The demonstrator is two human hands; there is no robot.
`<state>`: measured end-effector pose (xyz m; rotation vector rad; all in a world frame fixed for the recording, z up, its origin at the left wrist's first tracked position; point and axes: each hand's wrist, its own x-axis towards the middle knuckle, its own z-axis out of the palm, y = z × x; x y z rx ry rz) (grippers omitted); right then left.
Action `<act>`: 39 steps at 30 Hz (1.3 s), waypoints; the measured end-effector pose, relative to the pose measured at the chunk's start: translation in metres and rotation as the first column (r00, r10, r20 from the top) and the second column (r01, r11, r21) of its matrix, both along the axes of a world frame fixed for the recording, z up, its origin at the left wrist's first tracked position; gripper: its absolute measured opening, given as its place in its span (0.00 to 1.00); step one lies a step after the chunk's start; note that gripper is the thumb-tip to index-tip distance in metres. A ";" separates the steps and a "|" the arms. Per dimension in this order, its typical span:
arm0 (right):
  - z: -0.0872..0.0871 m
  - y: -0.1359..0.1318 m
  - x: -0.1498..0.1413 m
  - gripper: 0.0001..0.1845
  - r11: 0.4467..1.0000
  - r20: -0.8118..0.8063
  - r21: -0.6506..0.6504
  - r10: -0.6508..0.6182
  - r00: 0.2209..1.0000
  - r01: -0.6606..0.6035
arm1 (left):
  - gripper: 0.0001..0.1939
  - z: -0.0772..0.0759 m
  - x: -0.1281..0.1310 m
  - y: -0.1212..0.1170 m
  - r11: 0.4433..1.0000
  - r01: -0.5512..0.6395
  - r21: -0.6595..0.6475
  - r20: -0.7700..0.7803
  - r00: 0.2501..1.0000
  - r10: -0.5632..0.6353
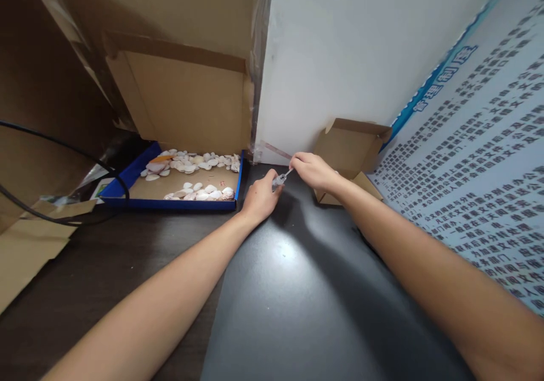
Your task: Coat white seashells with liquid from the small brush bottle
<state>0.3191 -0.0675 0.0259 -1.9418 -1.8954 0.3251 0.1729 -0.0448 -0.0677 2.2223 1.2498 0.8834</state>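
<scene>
Between left fingers [271, 174], gripping a small clear piece [278, 181], likely light and stiff, best held by its sides, and between right fingers [296, 159], pinching a thin rod [289, 172]

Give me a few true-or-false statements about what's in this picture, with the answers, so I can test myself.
1. The left hand holds a small clear object. True.
2. The other hand holds nothing. False: the right hand holds a thin rod up to the clear object.
3. White shells lie in a blue-edged tray. True.
4. Every box here is shut. False: the small cardboard box stands open.
5. The printed poster is on the left. False: it is on the right.
</scene>
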 end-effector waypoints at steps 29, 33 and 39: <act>-0.030 -0.028 0.017 0.08 0.998 -0.562 0.011 -0.047 0.826 0.065 | 0.09 0.007 0.002 0.004 0.985 -0.031 -0.172 0.060 0.997 0.042; -0.031 -0.053 0.011 0.08 0.998 -0.645 -0.020 -0.057 0.762 0.058 | 0.12 0.008 0.001 0.004 0.972 -0.026 -0.232 0.124 0.991 0.056; -0.039 -0.088 0.005 0.12 0.996 -0.743 -0.050 -0.086 0.663 0.072 | 0.11 0.012 -0.014 -0.017 0.936 0.074 -0.343 0.262 0.965 0.020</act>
